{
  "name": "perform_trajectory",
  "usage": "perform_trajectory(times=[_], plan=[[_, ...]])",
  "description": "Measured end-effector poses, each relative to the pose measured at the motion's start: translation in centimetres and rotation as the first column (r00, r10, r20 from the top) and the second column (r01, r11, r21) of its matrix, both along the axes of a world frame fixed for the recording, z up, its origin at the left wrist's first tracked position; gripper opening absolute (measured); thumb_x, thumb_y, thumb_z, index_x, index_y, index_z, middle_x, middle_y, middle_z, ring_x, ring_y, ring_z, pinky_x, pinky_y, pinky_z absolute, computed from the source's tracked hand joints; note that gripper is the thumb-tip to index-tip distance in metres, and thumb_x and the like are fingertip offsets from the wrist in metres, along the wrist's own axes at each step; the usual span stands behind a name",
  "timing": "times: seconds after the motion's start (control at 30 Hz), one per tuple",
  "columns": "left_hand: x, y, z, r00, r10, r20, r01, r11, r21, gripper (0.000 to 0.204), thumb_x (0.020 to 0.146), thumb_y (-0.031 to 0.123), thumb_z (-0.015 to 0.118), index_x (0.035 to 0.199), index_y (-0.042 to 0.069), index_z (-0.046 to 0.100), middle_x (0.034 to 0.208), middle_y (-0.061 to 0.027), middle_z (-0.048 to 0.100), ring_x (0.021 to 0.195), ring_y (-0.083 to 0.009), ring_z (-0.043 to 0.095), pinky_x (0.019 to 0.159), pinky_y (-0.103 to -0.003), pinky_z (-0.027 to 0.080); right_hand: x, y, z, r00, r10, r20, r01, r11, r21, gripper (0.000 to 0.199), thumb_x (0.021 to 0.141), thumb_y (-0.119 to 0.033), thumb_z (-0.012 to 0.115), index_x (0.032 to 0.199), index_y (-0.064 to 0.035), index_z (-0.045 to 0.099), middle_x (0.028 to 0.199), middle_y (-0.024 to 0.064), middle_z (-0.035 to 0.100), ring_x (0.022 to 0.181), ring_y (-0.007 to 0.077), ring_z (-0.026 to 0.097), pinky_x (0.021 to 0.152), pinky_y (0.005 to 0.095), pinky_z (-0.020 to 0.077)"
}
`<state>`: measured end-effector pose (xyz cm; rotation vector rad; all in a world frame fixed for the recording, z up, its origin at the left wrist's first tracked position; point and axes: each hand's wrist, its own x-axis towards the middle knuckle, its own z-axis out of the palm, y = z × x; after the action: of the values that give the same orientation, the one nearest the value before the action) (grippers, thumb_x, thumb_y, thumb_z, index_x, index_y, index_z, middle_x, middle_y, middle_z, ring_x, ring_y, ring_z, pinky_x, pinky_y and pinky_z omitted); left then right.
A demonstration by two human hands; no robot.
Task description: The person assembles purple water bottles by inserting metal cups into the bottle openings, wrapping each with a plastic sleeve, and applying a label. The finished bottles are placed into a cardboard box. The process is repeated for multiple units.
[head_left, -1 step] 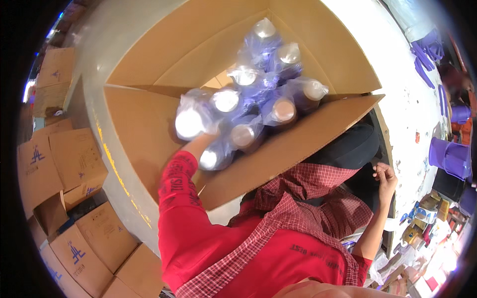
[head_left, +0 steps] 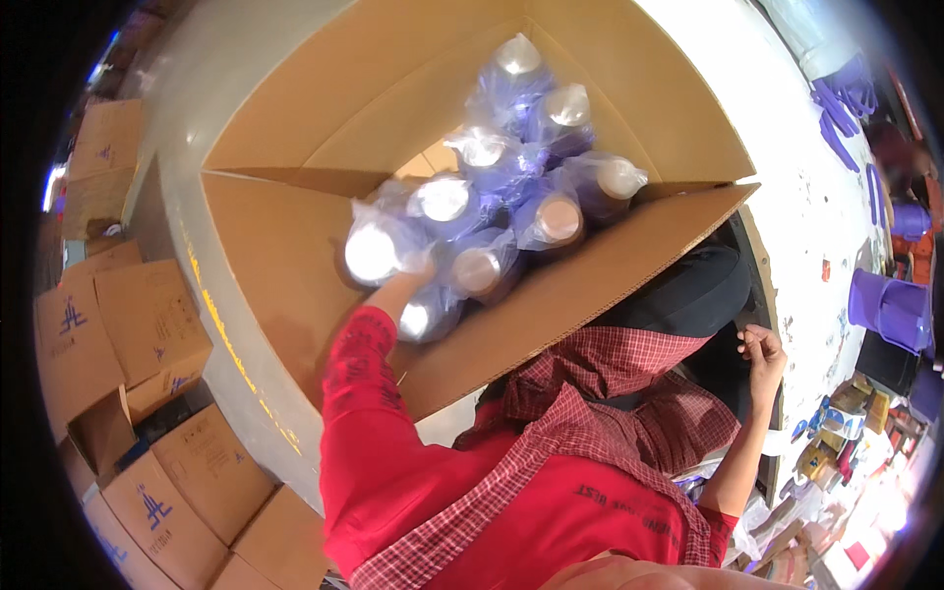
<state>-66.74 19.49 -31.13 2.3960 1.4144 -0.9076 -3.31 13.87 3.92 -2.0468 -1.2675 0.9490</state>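
Several purple, round-topped containers in clear plastic bags stand close together inside a large open cardboard box. Their silvery, white and pinkish tops face up; their exact kind is hidden by the plastic. My left hand reaches over the near-left wall and down among them, touching the plastic between a bright white top and a smaller one nearest me. Its fingers are hidden there. Away from the box, my right hand hangs beside the white surface with curled fingers and nothing seen in them.
Stacked cardboard boxes line the left, one with a flap hanging open. A white, stained surface runs along the right. Purple buckets and purple strips lie over there. The box's near flap slants across my lap.
My left hand and forearm have shifted very slightly, staying among the bagged containers. The right hand stays where it was.
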Motion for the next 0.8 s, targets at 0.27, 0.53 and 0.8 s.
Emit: perform_trajectory(times=[0.27, 0.53, 0.8], plan=[[-3.2, -3.3, -14.7, 0.985, 0.048, 0.167, -0.069, 0.990, 0.122, 0.020, 0.084, 0.016, 0.053, 0.088, 0.011, 0.072, 0.084, -0.0076, 0.070, 0.075, -0.0274, 0.066, 0.068, -0.040, 0.050, -1.2, 0.4, 0.1, 0.999, 0.040, 0.012, -0.038, 0.990, -0.135, 0.013, 0.094, -0.005, 0.059, 0.103, 0.0017, 0.067, 0.086, 0.0034, 0.069, 0.068, 0.0074, 0.059, 0.062, 0.0208, 0.0457], [8.1, 6.8, 3.4, 0.966, 0.099, 0.239, -0.077, 0.992, -0.103, 0.019, 0.083, 0.008, 0.052, 0.089, 0.003, 0.070, 0.086, -0.0169, 0.070, 0.087, -0.0312, 0.069, 0.077, -0.042, 0.056, 0.1, 0.3, 0.6, 0.980, 0.111, 0.167, -0.085, 0.984, -0.157, 0.014, 0.092, -0.002, 0.061, 0.102, 0.0045, 0.066, 0.084, 0.0069, 0.069, 0.071, 0.0112, 0.062, 0.067, 0.0247, 0.0516], [19.9, 23.4, -2.0, 0.997, 0.027, 0.068, -0.040, 0.980, 0.194, 0.039, 0.094, 0.019, 0.044, 0.125, 0.000, 0.059, 0.142, -0.0143, 0.049, 0.135, -0.0283, 0.042, 0.115, -0.041, 0.027, 7.9, -1.9, 2.8, 0.960, -0.148, 0.239, 0.185, 0.973, -0.141, 0.014, 0.089, -0.001, 0.063, 0.102, 0.0035, 0.068, 0.083, 0.0083, 0.070, 0.071, 0.0121, 0.063, 0.066, 0.0246, 0.0523]])
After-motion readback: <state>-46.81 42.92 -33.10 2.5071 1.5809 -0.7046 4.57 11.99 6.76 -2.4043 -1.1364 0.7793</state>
